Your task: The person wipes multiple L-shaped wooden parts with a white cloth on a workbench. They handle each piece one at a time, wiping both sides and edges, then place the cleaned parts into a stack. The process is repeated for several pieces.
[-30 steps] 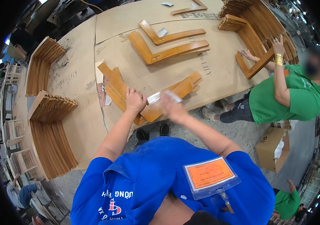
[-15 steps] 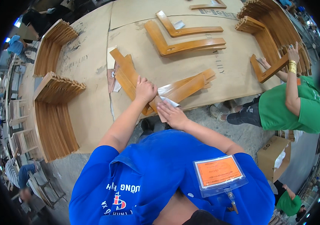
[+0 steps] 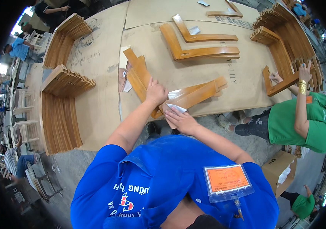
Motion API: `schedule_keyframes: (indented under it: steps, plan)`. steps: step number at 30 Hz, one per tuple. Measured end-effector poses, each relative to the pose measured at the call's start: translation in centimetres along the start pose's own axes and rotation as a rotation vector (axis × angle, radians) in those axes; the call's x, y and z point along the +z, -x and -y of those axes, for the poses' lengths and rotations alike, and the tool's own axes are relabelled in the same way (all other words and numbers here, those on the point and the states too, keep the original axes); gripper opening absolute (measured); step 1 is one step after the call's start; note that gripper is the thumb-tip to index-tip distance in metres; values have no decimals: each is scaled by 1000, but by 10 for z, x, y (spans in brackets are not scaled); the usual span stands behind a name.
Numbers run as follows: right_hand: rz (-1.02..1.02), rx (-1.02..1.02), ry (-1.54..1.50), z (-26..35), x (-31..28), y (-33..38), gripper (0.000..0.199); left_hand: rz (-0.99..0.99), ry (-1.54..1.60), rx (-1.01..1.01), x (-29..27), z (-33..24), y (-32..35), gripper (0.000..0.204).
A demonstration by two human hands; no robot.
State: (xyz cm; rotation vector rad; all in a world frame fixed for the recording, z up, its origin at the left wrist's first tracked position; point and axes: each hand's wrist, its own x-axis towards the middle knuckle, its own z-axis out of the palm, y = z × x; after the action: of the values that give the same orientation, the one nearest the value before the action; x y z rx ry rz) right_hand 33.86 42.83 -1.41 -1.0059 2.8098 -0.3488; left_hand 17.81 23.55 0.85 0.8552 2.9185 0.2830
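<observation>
Several brown L-shaped wooden frame pieces lie stacked crosswise at the table's near edge. My left hand (image 3: 157,92) is closed on the upper L-shaped wooden piece (image 3: 140,74), close to its corner. Beside it, my right hand (image 3: 184,121) lies over the near end of the wood, its fingers pressing a folded sheet of sandpaper (image 3: 177,108) with a pale back. The wood under my right palm is partly hidden. Left of the stack are pale and brown paper scraps (image 3: 124,78).
More L-shaped pieces (image 3: 208,52) lie farther back on the cardboard-covered table (image 3: 101,87). Stacked frames stand at the left (image 3: 59,118) and the far right (image 3: 285,42). At right, a co-worker in green (image 3: 300,118) holds an L-shaped piece. A cardboard box (image 3: 279,168) sits on the floor.
The whole view has shifted, so the table and stacks appear farther right. Both my hands stay at the wood's corner, the right one slightly nearer to me. The co-worker still holds the piece.
</observation>
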Motion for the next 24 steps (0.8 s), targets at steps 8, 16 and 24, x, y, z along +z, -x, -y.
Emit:
schedule_keyframes:
  steps: [8,16,24]
  plan:
    - [-123,572,213,-72,-36,53,54,-10,8,-5,-1,0,0,38]
    - [-248,414,-373,-71,-28,43,54,-5,-7,0,-3,-2,0,39]
    - [-130,221,-30,-56,-29,37,57,52,-46,13,14,7,-4,38]
